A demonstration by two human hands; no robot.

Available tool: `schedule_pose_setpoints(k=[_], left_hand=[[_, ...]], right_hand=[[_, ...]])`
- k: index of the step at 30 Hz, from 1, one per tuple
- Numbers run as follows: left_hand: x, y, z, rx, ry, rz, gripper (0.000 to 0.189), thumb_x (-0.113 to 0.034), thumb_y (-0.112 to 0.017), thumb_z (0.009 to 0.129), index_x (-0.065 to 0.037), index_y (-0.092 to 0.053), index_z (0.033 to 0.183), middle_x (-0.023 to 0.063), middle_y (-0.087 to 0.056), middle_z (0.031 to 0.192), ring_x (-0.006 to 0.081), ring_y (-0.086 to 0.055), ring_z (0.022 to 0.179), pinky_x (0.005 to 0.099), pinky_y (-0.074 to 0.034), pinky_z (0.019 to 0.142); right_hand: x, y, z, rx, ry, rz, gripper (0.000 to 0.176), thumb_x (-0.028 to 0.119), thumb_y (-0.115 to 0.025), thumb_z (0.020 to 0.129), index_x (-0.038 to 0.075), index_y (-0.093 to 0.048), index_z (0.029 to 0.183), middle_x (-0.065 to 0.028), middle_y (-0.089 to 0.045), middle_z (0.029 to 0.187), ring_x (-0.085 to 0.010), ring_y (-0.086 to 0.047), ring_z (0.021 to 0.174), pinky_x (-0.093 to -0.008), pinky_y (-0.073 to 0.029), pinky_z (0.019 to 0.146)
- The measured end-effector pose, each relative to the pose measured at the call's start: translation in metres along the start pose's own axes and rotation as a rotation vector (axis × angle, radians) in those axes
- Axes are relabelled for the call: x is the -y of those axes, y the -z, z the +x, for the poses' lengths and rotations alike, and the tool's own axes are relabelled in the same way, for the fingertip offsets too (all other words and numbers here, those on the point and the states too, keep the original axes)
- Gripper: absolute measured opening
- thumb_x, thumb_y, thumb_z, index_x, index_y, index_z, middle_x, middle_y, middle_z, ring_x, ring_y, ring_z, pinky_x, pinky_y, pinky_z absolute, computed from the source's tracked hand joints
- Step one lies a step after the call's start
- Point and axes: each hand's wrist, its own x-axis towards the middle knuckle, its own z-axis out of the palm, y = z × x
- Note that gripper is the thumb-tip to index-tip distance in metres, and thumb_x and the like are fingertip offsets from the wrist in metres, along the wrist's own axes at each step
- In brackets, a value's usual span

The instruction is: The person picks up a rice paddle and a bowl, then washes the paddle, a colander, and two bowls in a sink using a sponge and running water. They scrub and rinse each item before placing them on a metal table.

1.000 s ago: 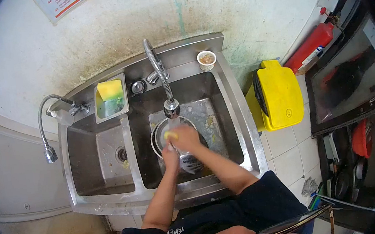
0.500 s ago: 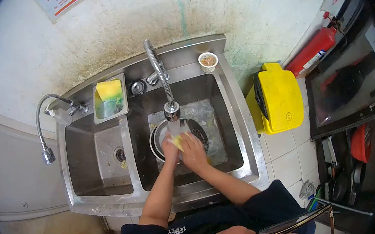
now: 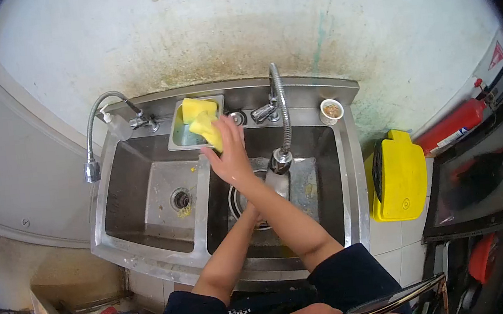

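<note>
Yellow sponge (image 3: pixel 206 128) sits just beyond the right hand's (image 3: pixel 231 159) loosely spread thumb and fingers, long axis slanting back toward the palm — gripped or only touched, can't tell. Past the fingertips: tray (image 3: pixel 185 137), second sponge (image 3: pixel 199 106) inside. Right hand nearer — left hand (image 3: pixel 256 215) mostly hidden behind right forearm, hold unclear.

A red triangle marks a white sign (image 3: pixel 498 55) near a fire extinguisher (image 3: pixel 459 121) with an illegible label (image 3: pixel 450 138); shirt lettering (image 3: pixel 241 312) is too small to read.
</note>
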Motion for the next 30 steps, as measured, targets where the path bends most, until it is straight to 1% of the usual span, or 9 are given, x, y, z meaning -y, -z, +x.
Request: schedule_pose_setpoints(k=[6, 9, 13, 16, 18, 20, 24, 27, 30], left_hand=[[0.022, 0.060, 0.008, 0.103, -0.074, -0.482, 0.035, -0.029, -0.056, 0.086, 0.001, -0.054, 0.105, 0.0100, -0.060, 0.091, 0.0195, -0.058, 0.083, 0.0327, -0.046, 0.070], [0.011, 0.067, 0.002, 0.110, 0.086, -0.454, 0.047, -0.038, -0.057, 0.085, 0.001, -0.049, 0.111, 0.0109, -0.058, 0.096, 0.0176, -0.056, 0.087, 0.0332, -0.047, 0.071], [0.011, 0.059, 0.002, -0.041, 0.115, -0.453, 0.044, -0.032, -0.060, 0.085, 0.002, -0.047, 0.110, 0.0111, -0.058, 0.094, 0.0177, -0.056, 0.085, 0.0346, -0.047, 0.070], [0.009, 0.051, 0.005, -0.107, 0.131, -0.441, 0.041, -0.029, -0.061, 0.084, 0.002, -0.048, 0.108, 0.0105, -0.058, 0.092, 0.0175, -0.057, 0.083, 0.0351, -0.048, 0.069], [0.006, 0.051, 0.008, -0.137, 0.151, -0.396, 0.038, -0.027, -0.062, 0.084, 0.001, -0.050, 0.106, 0.0098, -0.058, 0.090, 0.0172, -0.057, 0.081, 0.0349, -0.048, 0.068], [0.003, 0.049, 0.009, 0.081, 0.130, -0.445, 0.026, -0.017, -0.062, 0.083, 0.000, -0.055, 0.100, 0.0082, -0.060, 0.087, 0.0161, -0.058, 0.078, 0.0323, -0.048, 0.067], [0.019, 0.026, 0.018, 0.055, -0.060, -0.210, 0.016, -0.001, -0.057, 0.077, -0.001, -0.062, 0.092, 0.0049, -0.062, 0.084, 0.0124, -0.058, 0.071, 0.0260, -0.046, 0.062], [-0.009, -0.002, 0.009, 0.095, 0.012, 0.020, 0.018, -0.005, -0.055, 0.080, -0.002, -0.061, 0.097, 0.0058, -0.062, 0.089, 0.0144, -0.058, 0.078, 0.0280, -0.045, 0.070], [-0.033, -0.032, 0.003, -0.026, -0.221, 0.151, 0.018, -0.010, -0.060, 0.078, 0.000, -0.061, 0.093, 0.0042, -0.061, 0.082, 0.0102, -0.053, 0.073, 0.0263, -0.042, 0.064]], right_hand=[[-0.097, 0.035, -0.152, 0.321, -0.885, 0.522, 0.017, -0.001, -0.060, 0.073, 0.001, -0.060, 0.089, -0.0063, -0.061, 0.083, -0.0136, -0.059, 0.067, -0.0250, -0.048, 0.064], [-0.116, 0.044, -0.134, 0.517, -0.975, 0.388, 0.008, 0.008, -0.064, 0.073, 0.001, -0.061, 0.074, -0.0073, -0.060, 0.065, -0.0153, -0.056, 0.056, -0.0291, -0.046, 0.053], [-0.171, -0.032, -0.117, 0.582, -0.249, -0.387, 0.026, 0.027, -0.058, 0.073, 0.002, -0.064, 0.067, -0.0184, -0.060, 0.063, -0.0337, -0.058, 0.053, -0.0445, -0.045, 0.053], [-0.168, -0.040, -0.082, 0.600, -0.427, -0.606, 0.020, 0.021, -0.054, 0.072, 0.006, -0.065, 0.063, -0.0179, -0.061, 0.069, -0.0355, -0.058, 0.056, -0.0439, -0.048, 0.056], [-0.191, -0.048, -0.093, 0.803, -0.321, -0.494, 0.022, 0.022, -0.054, 0.073, 0.005, -0.065, 0.068, -0.0168, -0.061, 0.064, -0.0324, -0.060, 0.054, -0.0415, -0.051, 0.057], [-0.159, -0.009, -0.094, 0.873, -1.199, 0.320, 0.024, 0.024, -0.050, 0.080, 0.005, -0.064, 0.083, -0.0150, -0.063, 0.074, -0.0288, -0.064, 0.066, -0.0408, -0.052, 0.063], [-0.141, 0.083, -0.101, 0.539, -1.606, 1.191, 0.029, 0.027, -0.042, 0.091, 0.006, -0.053, 0.108, -0.0112, -0.057, 0.103, -0.0207, -0.058, 0.092, -0.0349, -0.049, 0.076], [-0.101, 0.110, -0.061, 0.183, -1.175, 1.352, 0.030, 0.026, -0.048, 0.090, 0.005, -0.051, 0.110, -0.0081, -0.058, 0.102, -0.0176, -0.056, 0.094, -0.0315, -0.047, 0.078], [-0.087, 0.107, -0.039, 0.471, -0.679, 0.784, 0.028, 0.022, -0.054, 0.087, 0.004, -0.054, 0.107, -0.0054, -0.060, 0.097, -0.0145, -0.054, 0.094, -0.0291, -0.045, 0.077]])
